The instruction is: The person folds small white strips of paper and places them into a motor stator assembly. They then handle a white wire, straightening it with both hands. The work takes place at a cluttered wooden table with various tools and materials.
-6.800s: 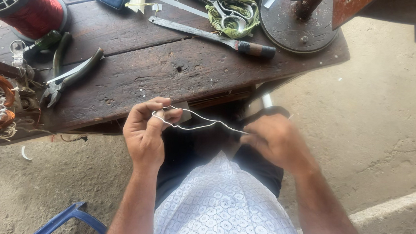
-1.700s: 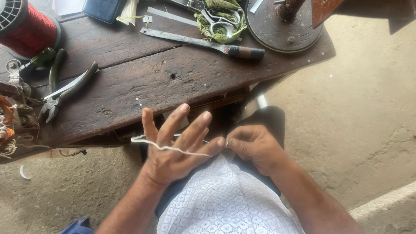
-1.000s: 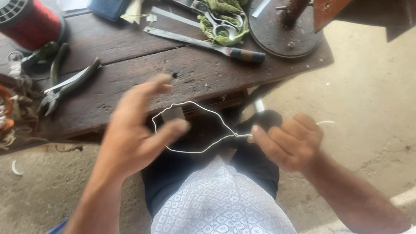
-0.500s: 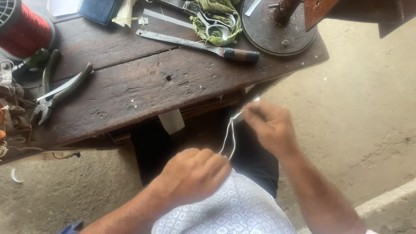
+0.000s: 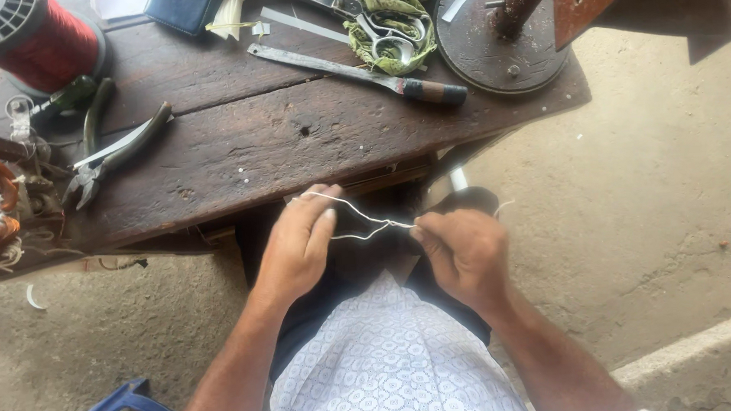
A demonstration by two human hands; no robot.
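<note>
— White string [image 5: 358, 217]: location?
— Six o'clock of the wooden bench [image 5: 248, 145], stretched between both hands. Left hand [image 5: 297, 247] has it looped over loosely curled fingers; right hand [image 5: 465, 254] pinches the other end in a closed fist.
— Progress?
— One loop formed, tail loose; no finished knot visible.
— Bench items?
— Pliers [image 5: 113, 151] at nine o'clock, red wire spool [image 5: 26, 36] at ten.

Wooden bench [image 5: 291, 142] holds red wire spool [image 5: 22, 37]; pliers [image 5: 113, 151]; knife [image 5: 355, 71].
</note>
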